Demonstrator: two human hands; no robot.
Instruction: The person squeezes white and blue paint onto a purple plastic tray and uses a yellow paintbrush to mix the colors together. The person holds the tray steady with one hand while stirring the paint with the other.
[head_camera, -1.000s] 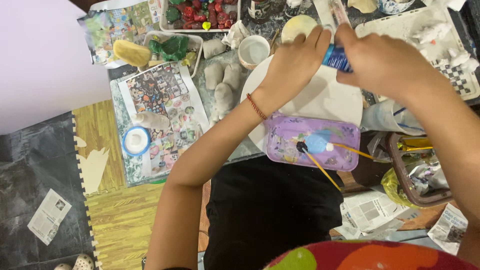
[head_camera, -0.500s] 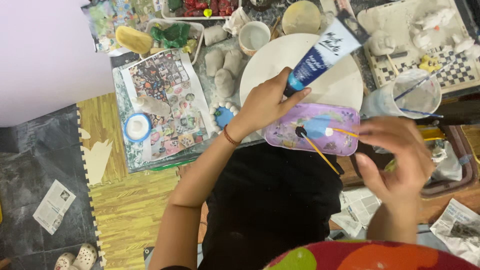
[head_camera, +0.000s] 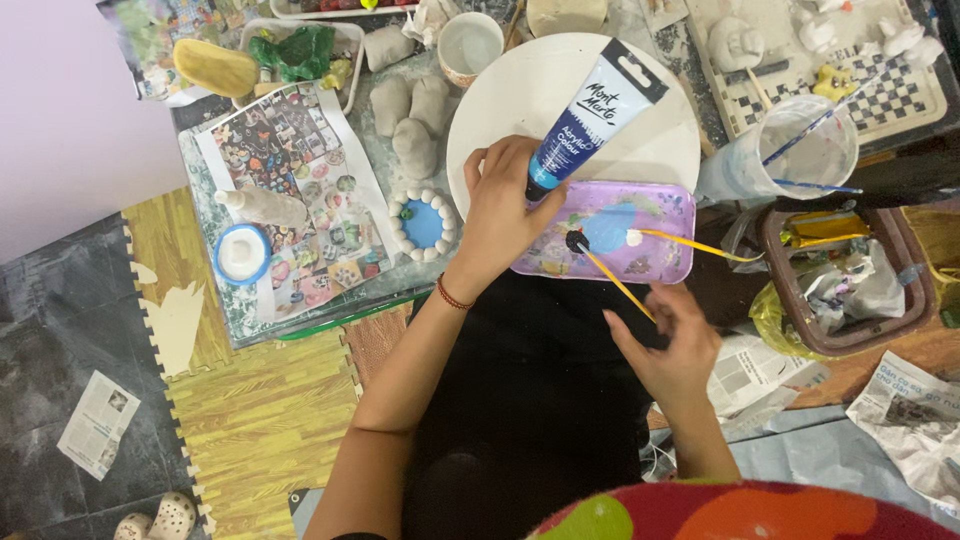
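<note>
The left hand (head_camera: 500, 205) pinches a blue-and-white paint tube (head_camera: 592, 112), nozzle down over the purple plastic palette tray (head_camera: 655, 215). The right hand (head_camera: 672, 345), its grip closed on a yellow-handled brush (head_camera: 610, 278), rests beside it. A white round plate (head_camera: 520, 95), a water cup (head_camera: 800, 160) and a brown basket (head_camera: 850, 275) crowd around.

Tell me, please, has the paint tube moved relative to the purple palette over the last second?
Yes. The blue paint tube came down from beyond the white plate to the purple palette, nozzle at its edge.

clay lumps (head_camera: 412, 120) and water cup (head_camera: 800, 160) flank the white plate (head_camera: 520, 100).
</note>
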